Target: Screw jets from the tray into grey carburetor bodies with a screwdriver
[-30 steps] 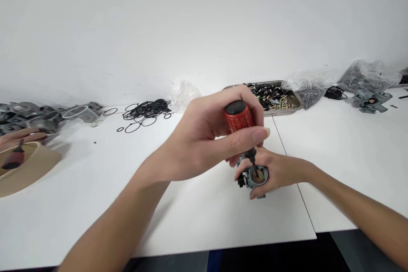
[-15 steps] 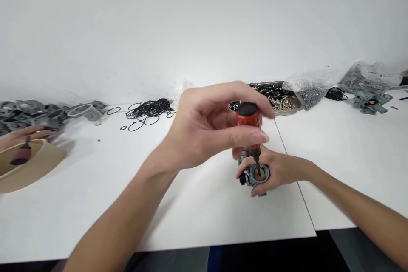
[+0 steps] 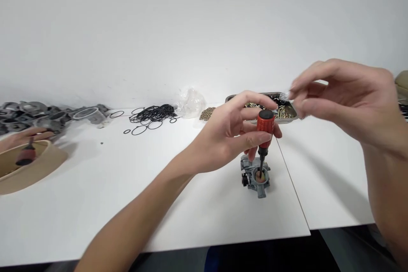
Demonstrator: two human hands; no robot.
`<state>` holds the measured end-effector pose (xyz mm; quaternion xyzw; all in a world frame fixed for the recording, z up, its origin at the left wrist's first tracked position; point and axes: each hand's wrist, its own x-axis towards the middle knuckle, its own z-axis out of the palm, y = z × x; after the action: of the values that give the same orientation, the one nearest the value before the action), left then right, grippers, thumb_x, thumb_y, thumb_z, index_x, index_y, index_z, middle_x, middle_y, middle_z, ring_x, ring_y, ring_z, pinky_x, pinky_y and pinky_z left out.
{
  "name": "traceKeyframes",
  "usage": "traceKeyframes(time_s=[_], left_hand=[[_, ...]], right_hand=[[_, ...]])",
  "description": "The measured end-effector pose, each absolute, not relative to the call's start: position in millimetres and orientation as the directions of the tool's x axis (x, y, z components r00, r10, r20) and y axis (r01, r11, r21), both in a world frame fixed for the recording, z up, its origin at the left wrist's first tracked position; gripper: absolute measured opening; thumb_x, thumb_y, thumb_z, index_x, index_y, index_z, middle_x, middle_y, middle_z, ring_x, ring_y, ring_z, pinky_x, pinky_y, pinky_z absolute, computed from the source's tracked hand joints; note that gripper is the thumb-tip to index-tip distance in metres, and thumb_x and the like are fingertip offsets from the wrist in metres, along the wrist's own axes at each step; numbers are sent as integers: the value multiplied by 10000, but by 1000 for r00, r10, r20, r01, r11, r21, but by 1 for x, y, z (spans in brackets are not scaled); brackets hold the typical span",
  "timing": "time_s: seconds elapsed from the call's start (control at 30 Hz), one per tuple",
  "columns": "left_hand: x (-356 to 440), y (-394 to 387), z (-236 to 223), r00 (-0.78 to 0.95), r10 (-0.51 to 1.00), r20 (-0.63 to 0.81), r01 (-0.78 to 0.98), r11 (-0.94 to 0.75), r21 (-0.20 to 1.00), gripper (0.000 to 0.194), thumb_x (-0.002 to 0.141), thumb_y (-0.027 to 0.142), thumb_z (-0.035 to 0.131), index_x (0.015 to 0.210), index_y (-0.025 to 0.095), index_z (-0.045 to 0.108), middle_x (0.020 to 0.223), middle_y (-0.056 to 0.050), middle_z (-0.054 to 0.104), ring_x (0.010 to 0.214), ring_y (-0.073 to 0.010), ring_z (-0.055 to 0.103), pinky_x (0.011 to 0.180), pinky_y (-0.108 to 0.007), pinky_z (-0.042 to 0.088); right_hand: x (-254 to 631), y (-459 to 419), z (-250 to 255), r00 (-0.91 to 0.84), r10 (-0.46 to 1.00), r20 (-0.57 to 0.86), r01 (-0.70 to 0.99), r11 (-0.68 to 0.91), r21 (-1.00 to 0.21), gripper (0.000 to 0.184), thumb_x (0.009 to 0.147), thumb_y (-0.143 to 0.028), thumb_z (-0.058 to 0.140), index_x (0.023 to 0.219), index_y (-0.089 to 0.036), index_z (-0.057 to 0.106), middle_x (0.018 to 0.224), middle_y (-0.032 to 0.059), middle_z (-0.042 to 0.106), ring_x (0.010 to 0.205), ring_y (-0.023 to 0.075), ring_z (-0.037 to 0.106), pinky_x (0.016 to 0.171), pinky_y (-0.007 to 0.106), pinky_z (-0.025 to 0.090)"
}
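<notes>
My left hand (image 3: 228,138) has its thumb and fingers around the red handle of a screwdriver (image 3: 265,129) with a black cap. The screwdriver stands nearly upright, its tip down in the round bore of a grey metal carburetor (image 3: 261,189), against a brass-coloured disc. The carburetor rests on the white table, with no hand on its body. My right hand (image 3: 344,89) is raised at the right, fingertips pinched together near the thumb. Whether anything sits between those fingertips I cannot make out.
Behind my hands lies a metal tray (image 3: 296,115) of small parts. Black rubber rings (image 3: 153,114), brass-coloured pieces (image 3: 206,114) and a plastic bag (image 3: 191,103) line the back. At left, another person's hand (image 3: 27,136) is by grey castings (image 3: 32,108) and a beige cap (image 3: 55,159).
My right hand has let go of the carburetor and risen up to the right. My left hand still has the screwdriver, now lower in view and with the fingers looser.
</notes>
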<state>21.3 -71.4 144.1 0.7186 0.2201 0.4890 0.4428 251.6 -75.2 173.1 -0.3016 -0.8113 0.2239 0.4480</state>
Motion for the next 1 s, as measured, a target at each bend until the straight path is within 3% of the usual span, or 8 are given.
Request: traceKeyframes(time_s=[0.1,0.17,0.37,0.47,0.6,0.73,0.83,1.0], left_hand=[[19,-69,144,513,752,413,-149,-396,906,243,729,271,838,874,193,659,760,-50,669,637,-208,701,414,-258,585],[19,-69,144,585,720,375,-163,-348,923,247,739,276,834,893,198,656,797,-59,674,667,-214,705,448,-278,603],[36,-76,131,479,727,492,-172,-472,865,344,688,273,874,925,226,629,856,-33,670,712,-194,689,480,-265,591],[41,-75,125,368,773,516,-141,-502,853,387,655,316,893,894,217,604,852,-27,656,724,-204,692,449,-265,564],[40,-70,122,462,740,489,-119,-495,861,525,647,313,897,1044,223,566,960,-13,629,663,-151,674,451,-252,554],[37,-67,121,513,684,519,-93,-556,826,542,758,314,825,1187,243,502,1064,-29,592,699,-125,666,492,-236,559],[33,-66,123,561,658,503,-85,-558,825,532,780,302,808,1203,259,487,1081,-37,607,730,-136,678,530,-246,582],[25,-61,124,572,664,482,-121,-513,850,460,847,284,744,1211,268,463,859,17,655,658,-129,697,471,-195,529]], right_hand=[[236,-81,198,-715,604,351,383,760,-526,196,949,-279,588,1062,-343,734,1082,-51,676,943,136,668,752,284,573],[227,-78,201,-740,627,241,461,735,-497,183,933,-351,570,979,-341,746,1002,-62,682,894,140,678,715,285,572],[203,-71,187,-593,675,439,614,732,-296,340,805,-521,709,651,-223,653,532,-52,460,580,79,542,564,237,451],[205,-75,188,-646,628,434,574,775,-265,235,912,-441,601,812,-270,728,653,-44,582,665,99,591,631,258,478],[216,-78,197,-738,584,337,487,807,-332,247,978,-251,495,1052,-333,717,963,-71,704,788,105,644,688,253,509],[217,-77,197,-711,586,390,472,808,-353,206,963,-232,552,1073,-304,710,982,-53,727,798,116,662,671,245,507],[213,-76,193,-705,540,459,470,841,-269,126,962,-247,574,948,-279,695,907,-64,721,743,94,645,664,228,496],[208,-75,189,-600,543,587,601,791,-118,361,868,-322,670,618,-211,436,503,-63,409,476,67,405,479,241,331]])
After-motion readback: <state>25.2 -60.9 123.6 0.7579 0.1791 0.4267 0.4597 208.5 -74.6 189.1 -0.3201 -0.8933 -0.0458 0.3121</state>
